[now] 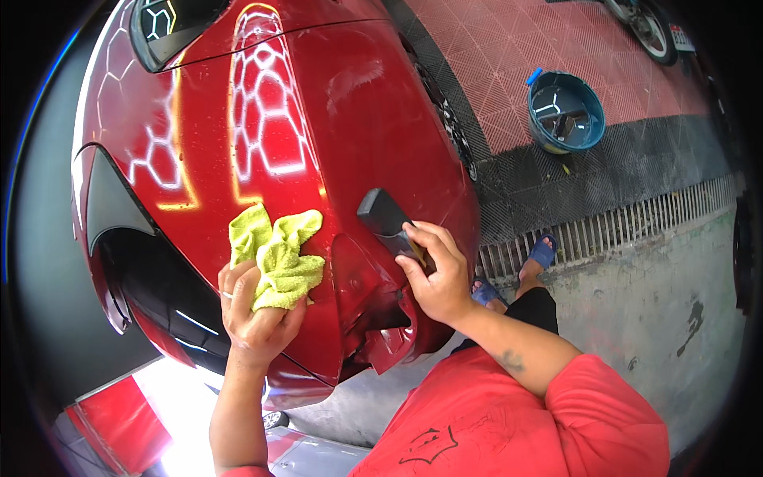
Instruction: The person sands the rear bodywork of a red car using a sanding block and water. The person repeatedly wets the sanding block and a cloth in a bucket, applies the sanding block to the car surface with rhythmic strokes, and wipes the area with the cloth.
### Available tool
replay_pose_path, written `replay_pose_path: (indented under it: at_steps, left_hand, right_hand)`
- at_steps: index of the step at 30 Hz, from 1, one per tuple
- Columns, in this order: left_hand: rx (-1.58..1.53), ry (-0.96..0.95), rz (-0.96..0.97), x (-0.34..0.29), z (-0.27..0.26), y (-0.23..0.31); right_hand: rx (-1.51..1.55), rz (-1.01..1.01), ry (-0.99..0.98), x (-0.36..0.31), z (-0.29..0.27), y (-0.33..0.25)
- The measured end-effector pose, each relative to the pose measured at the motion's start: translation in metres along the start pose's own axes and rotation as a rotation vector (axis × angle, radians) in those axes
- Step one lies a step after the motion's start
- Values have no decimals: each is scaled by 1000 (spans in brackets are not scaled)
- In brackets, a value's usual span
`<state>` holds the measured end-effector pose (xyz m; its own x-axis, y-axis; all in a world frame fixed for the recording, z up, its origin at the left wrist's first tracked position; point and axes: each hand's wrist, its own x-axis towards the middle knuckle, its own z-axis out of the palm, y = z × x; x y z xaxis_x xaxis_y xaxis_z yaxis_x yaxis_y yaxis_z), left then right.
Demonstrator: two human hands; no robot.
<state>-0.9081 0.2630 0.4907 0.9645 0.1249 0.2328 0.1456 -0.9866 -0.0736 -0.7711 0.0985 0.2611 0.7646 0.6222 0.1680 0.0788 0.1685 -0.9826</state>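
When lifted, probably light, soft: 1 yellow-green cloth (288, 266), clutched in left hand (256, 318); probably stiff, best held by sides: 1 black block (385, 212), grasped in right hand (442, 280).

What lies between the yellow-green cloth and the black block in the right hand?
In the head view, only red car bodywork shows between the yellow-green cloth and the black block; no loose object.

Left fingers (245, 289) hold a lime cloth (288, 266), right fingers (435, 241) a block (384, 211).
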Motion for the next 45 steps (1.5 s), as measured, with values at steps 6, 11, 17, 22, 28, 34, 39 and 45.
replay_pose_path:
  at_steps: [6, 11, 17, 22, 28, 34, 39, 45]
  left_hand:
    - [-43, 35, 34, 14, 11, 3]
    - [-29, 40, 13, -3, 3, -2]
    - [-39, 66, 71, 9, 14, 0]
    - [8, 61, 45, -9, 5, -5]
    - [-20, 78, 85, 9, 12, 4]
    - [-5, 61, 38, -6, 6, 0]
    - [-10, 77, 85, 9, 16, 4]
    - [2, 48, 30, -7, 8, -4]
  right_hand:
    - [-157, 181, 285, 108, -32, 108]
    - [-75, -34, 118, -8, 10, 5]
    - [-113, 215, 325, 63, -31, 105]
    - [-10, 101, 208, -28, 16, 11]
    - [-136, 282, 392, 44, -41, 135]
    - [-100, -26, 281, -23, 0, 73]
    - [-141, 165, 459, 29, -34, 151]
    - [-147, 110, 411, -4, -1, 112]
